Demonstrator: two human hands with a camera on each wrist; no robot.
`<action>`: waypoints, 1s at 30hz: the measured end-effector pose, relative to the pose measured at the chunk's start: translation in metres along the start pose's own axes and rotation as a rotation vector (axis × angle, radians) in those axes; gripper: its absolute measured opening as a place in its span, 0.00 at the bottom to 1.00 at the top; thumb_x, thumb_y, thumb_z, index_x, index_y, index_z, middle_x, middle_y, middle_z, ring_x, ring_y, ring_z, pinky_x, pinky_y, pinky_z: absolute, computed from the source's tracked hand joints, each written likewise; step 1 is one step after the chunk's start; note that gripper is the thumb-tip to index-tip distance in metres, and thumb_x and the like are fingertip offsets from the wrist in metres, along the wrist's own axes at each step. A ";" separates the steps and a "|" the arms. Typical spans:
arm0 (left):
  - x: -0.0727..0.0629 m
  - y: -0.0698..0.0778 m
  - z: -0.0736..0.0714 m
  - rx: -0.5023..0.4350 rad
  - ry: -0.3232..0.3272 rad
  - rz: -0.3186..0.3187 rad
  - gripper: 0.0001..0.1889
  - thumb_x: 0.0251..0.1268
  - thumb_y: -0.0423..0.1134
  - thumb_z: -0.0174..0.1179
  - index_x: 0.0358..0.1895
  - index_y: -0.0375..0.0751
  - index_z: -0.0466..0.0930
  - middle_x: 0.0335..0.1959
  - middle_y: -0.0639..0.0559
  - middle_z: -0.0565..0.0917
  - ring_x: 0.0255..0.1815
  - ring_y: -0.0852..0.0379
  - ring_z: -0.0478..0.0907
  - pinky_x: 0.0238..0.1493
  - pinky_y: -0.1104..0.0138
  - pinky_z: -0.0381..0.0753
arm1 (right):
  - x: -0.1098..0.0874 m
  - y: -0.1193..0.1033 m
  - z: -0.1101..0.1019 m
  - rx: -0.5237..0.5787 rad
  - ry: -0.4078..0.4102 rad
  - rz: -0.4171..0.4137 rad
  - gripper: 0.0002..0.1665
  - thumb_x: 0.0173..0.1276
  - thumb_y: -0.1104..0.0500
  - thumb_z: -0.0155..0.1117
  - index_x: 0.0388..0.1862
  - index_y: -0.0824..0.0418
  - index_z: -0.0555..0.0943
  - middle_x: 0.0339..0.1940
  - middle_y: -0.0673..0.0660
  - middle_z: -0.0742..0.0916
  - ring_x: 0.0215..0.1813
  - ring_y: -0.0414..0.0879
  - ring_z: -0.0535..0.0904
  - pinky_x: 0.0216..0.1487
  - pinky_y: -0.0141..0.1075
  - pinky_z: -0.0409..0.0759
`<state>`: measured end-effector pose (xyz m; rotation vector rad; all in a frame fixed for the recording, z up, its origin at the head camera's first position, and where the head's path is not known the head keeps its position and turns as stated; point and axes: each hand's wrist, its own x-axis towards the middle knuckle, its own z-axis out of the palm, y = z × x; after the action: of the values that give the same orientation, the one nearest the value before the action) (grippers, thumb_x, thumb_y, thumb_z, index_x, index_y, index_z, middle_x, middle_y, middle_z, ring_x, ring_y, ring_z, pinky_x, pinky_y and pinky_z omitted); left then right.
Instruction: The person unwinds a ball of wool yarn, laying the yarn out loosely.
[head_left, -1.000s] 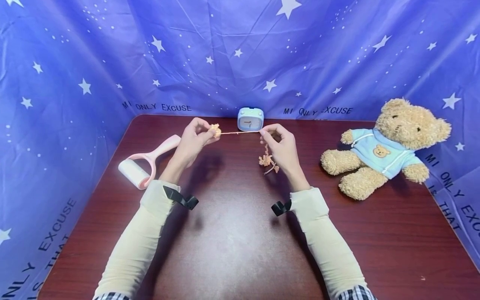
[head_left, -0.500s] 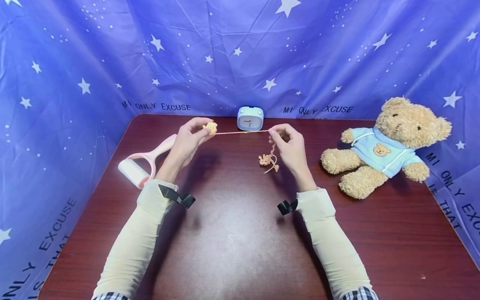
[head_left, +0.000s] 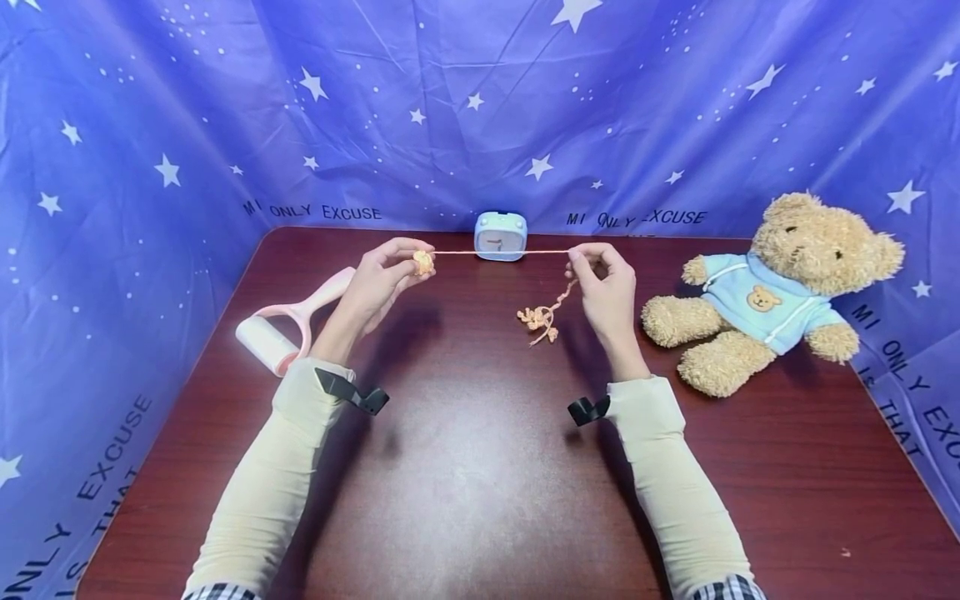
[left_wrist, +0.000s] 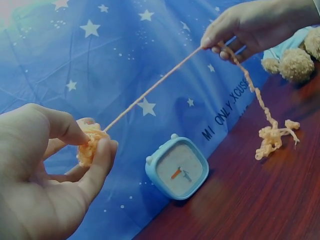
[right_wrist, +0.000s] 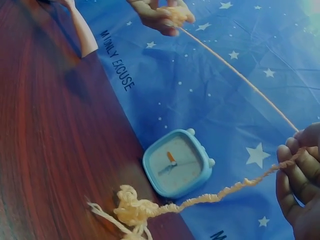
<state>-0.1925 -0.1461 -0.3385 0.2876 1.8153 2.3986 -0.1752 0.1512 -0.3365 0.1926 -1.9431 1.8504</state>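
Note:
My left hand (head_left: 378, 279) pinches a small orange crocheted piece (left_wrist: 91, 145) between thumb and fingertips. From it a single strand of orange yarn (left_wrist: 152, 89) runs taut to my right hand (head_left: 606, 292), whose thumb and forefinger pinch it. A crinkled, twisted length (right_wrist: 215, 196) of the same yarn hangs from under the right hand's fingers. It ends in a curly orange bunch (head_left: 536, 318) with loose tails. In the head view the taut strand crosses in front of a light-blue alarm clock (head_left: 500, 237) at the table's back.
On the left of the dark red wooden table (head_left: 465, 467) lies a pink-and-white lint roller (head_left: 273, 342), beside my left wrist. A teddy bear (head_left: 780, 300) in a blue hoodie sits at the right. A blue starry curtain (head_left: 420, 100) borders the table's back and sides.
My right hand has moved right, drawing the strand between the hands longer. The left hand has shifted slightly left. The hanging length below the right hand now slants down to the left.

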 end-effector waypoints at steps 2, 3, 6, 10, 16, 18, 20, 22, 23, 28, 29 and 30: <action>0.000 -0.001 -0.001 0.043 0.011 -0.001 0.16 0.64 0.20 0.47 0.54 0.28 0.74 0.44 0.44 0.77 0.41 0.57 0.80 0.50 0.69 0.84 | 0.001 0.001 -0.003 0.034 0.023 -0.003 0.05 0.66 0.69 0.60 0.36 0.73 0.79 0.23 0.58 0.82 0.25 0.42 0.80 0.30 0.30 0.82; 0.000 -0.001 -0.001 0.061 0.019 -0.002 0.16 0.64 0.21 0.48 0.54 0.30 0.74 0.43 0.45 0.76 0.40 0.58 0.80 0.48 0.70 0.84 | 0.002 0.002 -0.004 0.049 0.035 -0.005 0.05 0.66 0.69 0.60 0.36 0.74 0.79 0.23 0.57 0.82 0.25 0.42 0.80 0.30 0.31 0.82; 0.000 -0.001 -0.003 0.097 0.055 0.002 0.18 0.63 0.21 0.48 0.55 0.34 0.75 0.40 0.48 0.75 0.39 0.59 0.79 0.44 0.72 0.84 | 0.004 0.002 -0.009 0.080 0.068 -0.006 0.06 0.66 0.70 0.60 0.37 0.76 0.79 0.22 0.56 0.82 0.25 0.41 0.80 0.31 0.31 0.83; 0.001 -0.001 -0.004 0.113 0.119 0.013 0.16 0.63 0.21 0.48 0.53 0.33 0.75 0.39 0.49 0.76 0.37 0.59 0.79 0.42 0.72 0.84 | 0.007 0.004 -0.016 0.112 0.119 0.005 0.06 0.65 0.71 0.60 0.36 0.77 0.79 0.22 0.54 0.82 0.25 0.40 0.80 0.32 0.29 0.83; 0.002 0.001 -0.006 0.182 0.179 0.005 0.17 0.66 0.22 0.44 0.56 0.28 0.71 0.37 0.49 0.75 0.34 0.57 0.80 0.40 0.72 0.85 | 0.015 0.016 -0.030 0.158 0.234 0.037 0.02 0.64 0.72 0.61 0.32 0.71 0.80 0.20 0.54 0.82 0.22 0.41 0.79 0.29 0.27 0.81; 0.002 0.001 -0.007 0.217 0.201 0.000 0.19 0.65 0.22 0.43 0.58 0.29 0.71 0.36 0.49 0.75 0.33 0.58 0.79 0.38 0.73 0.84 | 0.017 0.022 -0.036 0.173 0.266 0.037 0.02 0.64 0.71 0.61 0.33 0.69 0.81 0.20 0.54 0.82 0.22 0.41 0.79 0.28 0.26 0.80; 0.003 0.001 -0.007 0.249 0.229 -0.001 0.19 0.64 0.22 0.43 0.58 0.30 0.71 0.35 0.50 0.75 0.32 0.59 0.79 0.37 0.74 0.84 | 0.020 0.027 -0.040 0.178 0.291 0.028 0.02 0.64 0.70 0.62 0.33 0.67 0.81 0.21 0.54 0.82 0.23 0.42 0.79 0.29 0.27 0.81; 0.003 0.001 -0.007 0.260 0.257 -0.003 0.19 0.64 0.23 0.44 0.57 0.30 0.71 0.35 0.50 0.76 0.33 0.59 0.78 0.37 0.74 0.83 | 0.022 0.030 -0.044 0.185 0.313 0.024 0.02 0.64 0.69 0.62 0.33 0.65 0.82 0.22 0.54 0.82 0.24 0.42 0.79 0.30 0.28 0.82; 0.003 0.001 -0.007 0.261 0.270 -0.004 0.18 0.65 0.23 0.44 0.57 0.29 0.71 0.35 0.50 0.76 0.34 0.59 0.77 0.36 0.75 0.83 | 0.022 0.031 -0.046 0.187 0.323 0.022 0.02 0.64 0.69 0.63 0.33 0.64 0.82 0.22 0.53 0.82 0.24 0.43 0.79 0.31 0.28 0.82; 0.003 0.003 -0.006 0.232 0.323 -0.010 0.18 0.67 0.24 0.43 0.59 0.27 0.69 0.36 0.50 0.75 0.36 0.58 0.75 0.34 0.76 0.83 | 0.023 0.034 -0.053 0.207 0.367 0.043 0.04 0.63 0.69 0.64 0.32 0.61 0.81 0.23 0.55 0.81 0.24 0.43 0.79 0.32 0.29 0.82; 0.003 0.003 -0.006 0.228 0.331 -0.011 0.18 0.67 0.24 0.43 0.59 0.27 0.69 0.36 0.50 0.74 0.36 0.59 0.75 0.34 0.76 0.82 | 0.023 0.034 -0.054 0.204 0.368 0.049 0.03 0.63 0.68 0.64 0.32 0.61 0.81 0.23 0.55 0.81 0.24 0.43 0.78 0.31 0.29 0.81; 0.003 0.003 -0.006 0.226 0.340 -0.011 0.18 0.67 0.24 0.43 0.59 0.27 0.69 0.36 0.50 0.74 0.35 0.59 0.75 0.33 0.76 0.82 | 0.023 0.034 -0.055 0.196 0.367 0.056 0.03 0.63 0.68 0.64 0.32 0.61 0.81 0.23 0.56 0.82 0.24 0.42 0.78 0.31 0.29 0.81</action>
<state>-0.1969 -0.1519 -0.3372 -0.1213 2.2269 2.3498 -0.1975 0.2126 -0.3583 -0.1354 -1.5345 1.9518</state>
